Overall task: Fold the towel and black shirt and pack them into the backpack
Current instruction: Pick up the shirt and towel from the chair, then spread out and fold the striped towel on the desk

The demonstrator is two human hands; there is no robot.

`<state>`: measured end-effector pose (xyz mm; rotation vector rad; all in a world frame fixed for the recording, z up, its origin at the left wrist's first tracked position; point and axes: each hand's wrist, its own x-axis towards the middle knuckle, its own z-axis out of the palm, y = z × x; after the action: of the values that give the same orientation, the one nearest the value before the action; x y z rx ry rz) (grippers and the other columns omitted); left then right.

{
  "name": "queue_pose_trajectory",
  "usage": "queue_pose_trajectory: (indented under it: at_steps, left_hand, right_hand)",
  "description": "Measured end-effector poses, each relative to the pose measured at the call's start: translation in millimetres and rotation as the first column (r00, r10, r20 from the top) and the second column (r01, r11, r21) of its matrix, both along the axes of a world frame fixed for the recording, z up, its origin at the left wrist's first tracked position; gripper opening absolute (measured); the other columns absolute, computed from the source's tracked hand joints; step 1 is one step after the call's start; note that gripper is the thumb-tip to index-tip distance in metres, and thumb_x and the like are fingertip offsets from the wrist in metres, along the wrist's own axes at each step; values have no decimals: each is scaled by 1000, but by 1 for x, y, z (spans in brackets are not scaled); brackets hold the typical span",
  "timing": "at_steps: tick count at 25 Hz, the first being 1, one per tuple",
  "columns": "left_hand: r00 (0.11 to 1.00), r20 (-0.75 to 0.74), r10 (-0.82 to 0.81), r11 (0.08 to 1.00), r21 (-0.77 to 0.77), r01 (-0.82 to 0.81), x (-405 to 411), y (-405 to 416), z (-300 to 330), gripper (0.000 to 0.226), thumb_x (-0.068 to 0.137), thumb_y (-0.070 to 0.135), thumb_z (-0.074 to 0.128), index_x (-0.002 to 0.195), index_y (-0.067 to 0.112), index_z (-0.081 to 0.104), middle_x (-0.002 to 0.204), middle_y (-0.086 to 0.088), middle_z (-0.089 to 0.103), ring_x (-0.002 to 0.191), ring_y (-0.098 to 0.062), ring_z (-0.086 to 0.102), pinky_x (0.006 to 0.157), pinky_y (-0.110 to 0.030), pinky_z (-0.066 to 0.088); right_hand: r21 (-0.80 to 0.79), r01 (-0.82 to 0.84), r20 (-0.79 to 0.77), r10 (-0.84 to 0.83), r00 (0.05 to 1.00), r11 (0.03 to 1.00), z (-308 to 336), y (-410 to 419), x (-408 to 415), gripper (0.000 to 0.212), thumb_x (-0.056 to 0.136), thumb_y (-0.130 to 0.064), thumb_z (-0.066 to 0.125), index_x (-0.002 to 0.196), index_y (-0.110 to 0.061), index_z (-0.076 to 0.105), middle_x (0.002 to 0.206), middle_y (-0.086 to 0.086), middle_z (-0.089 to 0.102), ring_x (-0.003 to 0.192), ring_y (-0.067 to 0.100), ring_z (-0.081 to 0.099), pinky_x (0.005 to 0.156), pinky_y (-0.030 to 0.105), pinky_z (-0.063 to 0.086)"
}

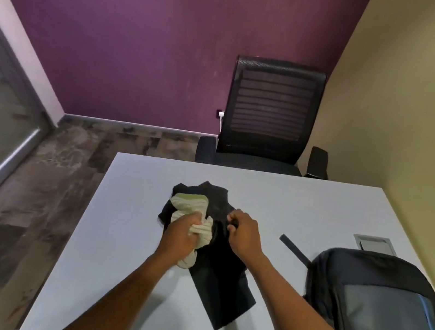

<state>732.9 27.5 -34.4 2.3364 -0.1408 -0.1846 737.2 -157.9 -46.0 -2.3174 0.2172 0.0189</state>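
A black shirt lies crumpled on the white table, stretching from the middle toward the near side. A pale striped towel is bunched on the shirt's left part. My left hand grips the towel in a fist. My right hand pinches the black shirt's fabric just to the right of the towel. The dark backpack lies on the table at the right, with its strap pointing toward the shirt.
A black mesh office chair stands behind the table's far edge. A grey cable hatch is set into the table beyond the backpack. A yellow wall runs along the right, and a glass door is at the left.
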Motion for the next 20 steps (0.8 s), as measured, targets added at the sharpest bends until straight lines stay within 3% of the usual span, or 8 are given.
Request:
queue_pose_trajectory:
  at_steps: [1,2,4,6,8,10,13,20]
  left_hand:
    - [999,-10,-46,997,65,47,-3,0,-24,13,95,7,51,100,17,57,92,2,60,77,-6,58,67,-15,43]
    - [994,-24,-102,989,101,104,-7,4,-47,11,93,15,51,102,19,57,103,3,60,85,-6,58,72,-18,44]
    - [972,-165,-167,971,141,191,-7,14,-93,43,83,29,54,126,30,58,148,3,41,130,-16,43,102,-36,42]
    - [948,-290,-131,950,236,204,-7,19,-126,59,86,29,58,143,38,46,164,2,15,148,-29,19,110,-54,36]
    - [946,-280,-166,953,200,226,-3,18,-142,62,87,21,59,146,33,44,166,-1,9,151,-34,11,109,-51,38]
    - [969,-185,-163,973,130,188,6,15,-156,62,82,9,58,141,26,51,165,-5,15,151,-38,8,108,-49,42]
    - [981,-153,-119,987,91,134,31,11,-165,61,82,4,60,138,25,54,164,-4,18,151,-37,5,106,-50,45]
    - [986,-107,-128,982,126,141,90,0,-171,57,89,17,67,141,31,47,165,0,16,152,-34,8,104,-42,46]
  right_hand:
    - [-55,-26,-102,20,995,998,-20,-1,-5,31,83,-5,63,105,-27,63,119,4,63,108,27,61,93,40,50]
    - [-105,-79,-206,56,977,991,-38,-3,-12,42,84,-11,65,122,-28,61,138,7,54,125,31,53,104,43,45]
    - [-134,-202,-386,137,912,970,-65,-1,-25,68,87,-21,68,149,-30,41,162,12,24,146,34,31,118,44,31]
    - [-112,-287,-449,209,869,951,-85,3,-27,79,90,-24,68,157,-30,26,166,16,7,152,32,17,122,38,19]
    - [-125,-329,-457,240,857,936,-97,6,-22,81,93,-23,66,159,-29,19,166,18,1,154,33,8,124,42,8]
    - [-153,-352,-457,250,854,924,-106,4,-7,80,94,-23,64,159,-28,17,166,19,0,154,34,4,124,44,3]
    - [-170,-346,-466,233,853,923,-114,-4,22,78,96,-24,62,159,-33,17,167,16,1,152,42,9,124,44,10]
    - [-237,-371,-469,228,853,898,-127,-18,87,79,96,-16,62,157,-39,19,168,9,1,151,43,9,122,50,22]
